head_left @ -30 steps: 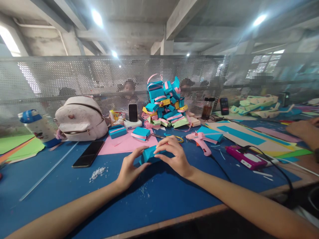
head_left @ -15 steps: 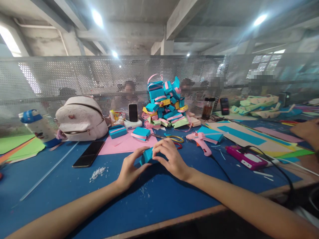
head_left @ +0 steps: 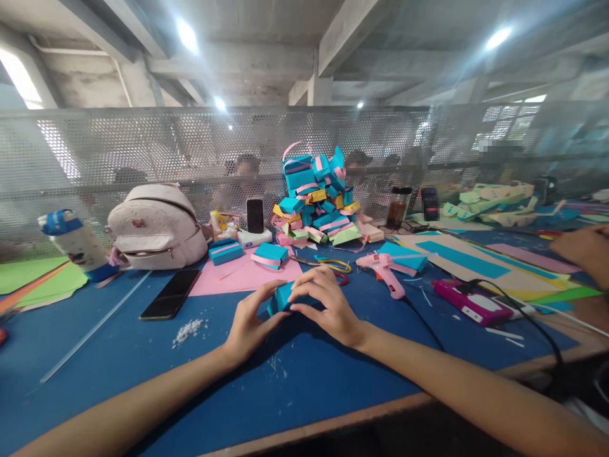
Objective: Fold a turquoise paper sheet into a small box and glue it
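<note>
Between my two hands is a small folded blue paper piece, held just above the blue tabletop. My left hand grips its left side, with thumb below and fingers above. My right hand closes over its right side with bent fingers, which hide part of the paper. Beyond my hands lie a blue paper box with a pink band and a second one, by a pink paper sheet. Scissors with yellow handles rest behind my right hand. To their right lies a pink hot glue gun.
A pile of paper boxes stands at the back. Leftward are a black phone, a white backpack and a bottle. A magenta power bank with cables and paper sheets lie right, near another person's hand.
My right hand's fingers have shifted slightly on the blue paper. Both hands stay in the same place, still holding it.
</note>
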A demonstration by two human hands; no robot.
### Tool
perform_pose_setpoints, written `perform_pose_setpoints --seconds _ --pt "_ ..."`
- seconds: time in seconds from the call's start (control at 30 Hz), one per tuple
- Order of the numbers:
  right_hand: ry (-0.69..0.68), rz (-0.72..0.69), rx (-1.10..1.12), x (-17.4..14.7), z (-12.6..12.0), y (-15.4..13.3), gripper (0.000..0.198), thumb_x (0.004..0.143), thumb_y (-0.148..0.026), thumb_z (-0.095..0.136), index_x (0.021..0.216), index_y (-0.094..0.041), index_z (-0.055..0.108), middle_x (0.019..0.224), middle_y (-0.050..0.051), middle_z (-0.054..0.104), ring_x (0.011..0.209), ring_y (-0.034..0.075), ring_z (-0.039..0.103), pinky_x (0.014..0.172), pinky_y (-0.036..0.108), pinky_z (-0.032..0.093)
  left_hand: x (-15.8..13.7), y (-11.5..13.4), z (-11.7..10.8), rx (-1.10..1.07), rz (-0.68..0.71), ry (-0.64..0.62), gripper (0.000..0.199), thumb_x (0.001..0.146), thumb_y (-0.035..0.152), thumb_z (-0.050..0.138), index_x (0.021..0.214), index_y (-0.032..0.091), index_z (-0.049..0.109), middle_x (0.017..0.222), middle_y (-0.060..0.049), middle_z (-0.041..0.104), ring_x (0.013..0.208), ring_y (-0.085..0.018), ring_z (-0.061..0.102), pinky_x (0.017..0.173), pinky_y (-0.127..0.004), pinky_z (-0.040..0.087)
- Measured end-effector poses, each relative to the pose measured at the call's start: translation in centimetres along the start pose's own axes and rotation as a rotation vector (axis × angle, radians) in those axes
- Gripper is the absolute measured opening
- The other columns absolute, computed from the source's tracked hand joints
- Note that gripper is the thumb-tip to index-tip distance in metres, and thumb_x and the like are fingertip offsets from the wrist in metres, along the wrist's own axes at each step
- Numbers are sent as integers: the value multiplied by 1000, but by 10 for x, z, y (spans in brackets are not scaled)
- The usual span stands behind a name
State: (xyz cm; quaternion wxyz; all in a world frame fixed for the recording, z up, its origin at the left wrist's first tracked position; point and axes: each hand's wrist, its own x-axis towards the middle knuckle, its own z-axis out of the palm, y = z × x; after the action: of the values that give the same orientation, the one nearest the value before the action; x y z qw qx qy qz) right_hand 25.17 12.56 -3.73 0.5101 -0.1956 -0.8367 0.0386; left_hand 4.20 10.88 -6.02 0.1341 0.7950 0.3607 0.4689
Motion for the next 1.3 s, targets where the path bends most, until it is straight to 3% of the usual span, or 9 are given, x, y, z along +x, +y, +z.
perform_pose_setpoints --seconds 0.43,0.73,1.3 --pt "-12 -8 14 4 2 -2 6 95 -26 59 90 -23 61 97 5 65 95 22 53 87 39 41 0 0 1 10 0 -3 48 86 32 70 130 25 53 125 -5 67 115 -20 64 103 -36 50" --pt "67 28 45 2 0 1 6 93 -28 62 89 -25 64 95 4 64 95 23 54 90 42 40 0 0 2 5 -14 10 47 85 32 70 129 25 55 124 -5 68 114 -22 65 102 -38 51" --pt "-4 27 14 3 3 -1 1 92 -24 63 91 -24 63 98 4 66 96 22 54 89 40 42 1 -1 2 6 -10 24 47 84 31 70 128 24 56 123 -6 69 112 -23 66 100 -39 52"
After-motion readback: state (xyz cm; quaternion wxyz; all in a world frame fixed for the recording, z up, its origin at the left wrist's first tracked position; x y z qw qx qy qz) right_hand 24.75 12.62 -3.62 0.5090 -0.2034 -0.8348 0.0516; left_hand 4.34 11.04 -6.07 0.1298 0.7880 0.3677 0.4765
